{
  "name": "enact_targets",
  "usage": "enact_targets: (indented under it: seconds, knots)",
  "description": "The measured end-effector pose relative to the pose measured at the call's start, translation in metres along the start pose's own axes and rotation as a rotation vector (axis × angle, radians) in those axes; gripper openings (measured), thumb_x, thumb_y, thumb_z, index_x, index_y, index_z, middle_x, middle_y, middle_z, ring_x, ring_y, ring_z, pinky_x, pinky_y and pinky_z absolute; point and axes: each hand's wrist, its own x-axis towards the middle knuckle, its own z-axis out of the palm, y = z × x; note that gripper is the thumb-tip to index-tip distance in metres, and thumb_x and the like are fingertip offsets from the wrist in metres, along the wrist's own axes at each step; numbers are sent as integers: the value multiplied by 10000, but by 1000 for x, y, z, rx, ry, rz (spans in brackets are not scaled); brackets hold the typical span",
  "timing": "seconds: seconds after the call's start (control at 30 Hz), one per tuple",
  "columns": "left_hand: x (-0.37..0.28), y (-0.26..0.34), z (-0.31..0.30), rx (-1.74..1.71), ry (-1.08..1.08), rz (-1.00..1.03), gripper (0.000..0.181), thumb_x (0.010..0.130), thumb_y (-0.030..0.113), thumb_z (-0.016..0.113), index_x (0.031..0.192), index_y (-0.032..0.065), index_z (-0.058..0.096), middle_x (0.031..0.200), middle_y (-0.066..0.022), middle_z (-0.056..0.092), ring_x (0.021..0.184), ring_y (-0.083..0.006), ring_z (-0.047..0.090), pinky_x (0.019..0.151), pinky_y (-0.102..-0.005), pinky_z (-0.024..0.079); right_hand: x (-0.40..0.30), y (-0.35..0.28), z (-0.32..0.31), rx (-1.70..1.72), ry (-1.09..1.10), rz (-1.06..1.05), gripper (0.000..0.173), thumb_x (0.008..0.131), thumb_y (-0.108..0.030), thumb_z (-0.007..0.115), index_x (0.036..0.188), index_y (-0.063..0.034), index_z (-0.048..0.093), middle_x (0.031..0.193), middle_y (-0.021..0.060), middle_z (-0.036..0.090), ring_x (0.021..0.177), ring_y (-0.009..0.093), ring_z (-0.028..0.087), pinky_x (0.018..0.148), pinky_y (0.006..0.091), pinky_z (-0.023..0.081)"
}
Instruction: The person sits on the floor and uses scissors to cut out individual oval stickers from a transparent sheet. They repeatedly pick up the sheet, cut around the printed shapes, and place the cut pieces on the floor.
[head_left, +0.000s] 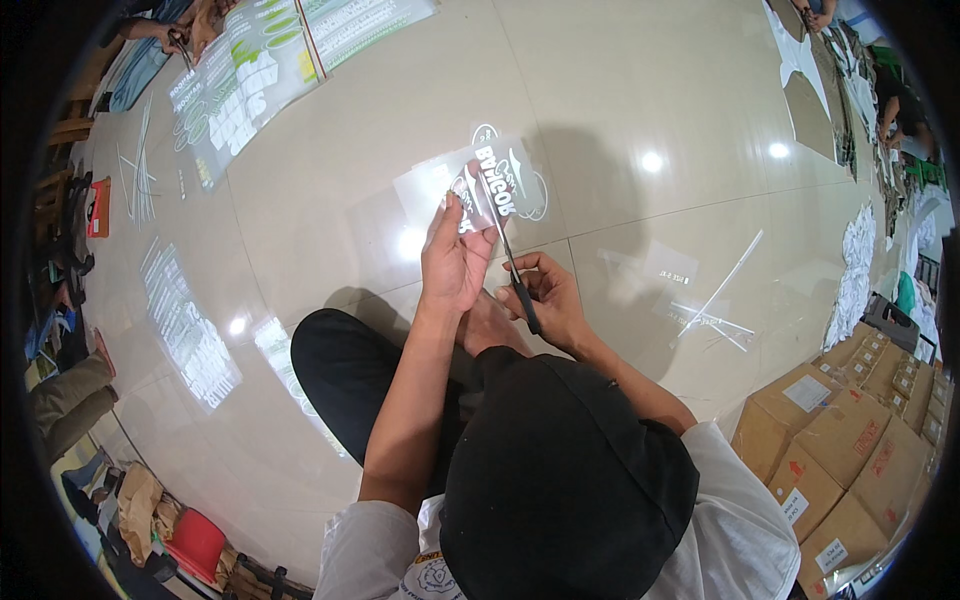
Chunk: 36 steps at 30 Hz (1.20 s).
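My left hand (454, 262) holds up pieces of clear transfer film (529, 176) printed with white lettering and outlines. The pieces overlap, with their lower edge between my thumb and fingers. In my right hand (551, 300) is a pair of scissors (527, 301) with black handles. Its blades lie along the film's printed piece, just right of my left fingers. How far the blades are apart is hard to tell. Below both hands are my bare foot (491, 322) and my raised knee (570, 465) in black trousers.
Film scraps (671, 262) and thin offcut strips (720, 289) lie on the tiled floor to the right. Printed sheets (191, 337) lie left. Another person's hands (199, 30) hold scissors at a large film sheet (255, 90). Cardboard boxes (832, 450) stand at lower right.
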Motion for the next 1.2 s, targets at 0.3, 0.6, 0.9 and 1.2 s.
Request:
enact_targets:
  seconds: [0.3,0.6,0.9,1.2]
  knots:
    - [-4,-4,-6,-6,59,-11,438,1148,224,454,1491,-48,443,1427,-166,592,1314,-272,606,1132,-425,505,7,7,-2,-111,47,-62,420,910,-113,845,1229,0,595,763,7,651,669,76,616,615,243,521]
    - [-12,-4,-21,36,103,-15,455,1140,251,485,1484,-45,451,1383,-151,622,1254,-262,642,1092,-414,525,13,-1,13,-1,48,49,408,909,-161,852,1184,7,602,761,46,679,667,93,634,594,251,508]
    - [-17,6,-72,39,119,-98,362,1134,310,499,1368,36,530,1070,-79,646,854,-172,609,785,-331,592,46,12,34,38,33,117,421,893,-229,874,1129,22,633,759,53,666,652,83,609,566,240,457]
    - [-8,25,-87,77,269,-30,299,1124,296,518,1275,42,561,1005,-88,650,789,-196,640,720,-333,615,69,26,53,-4,-21,196,345,939,-198,828,1130,31,654,843,55,689,653,75,612,579,233,490]
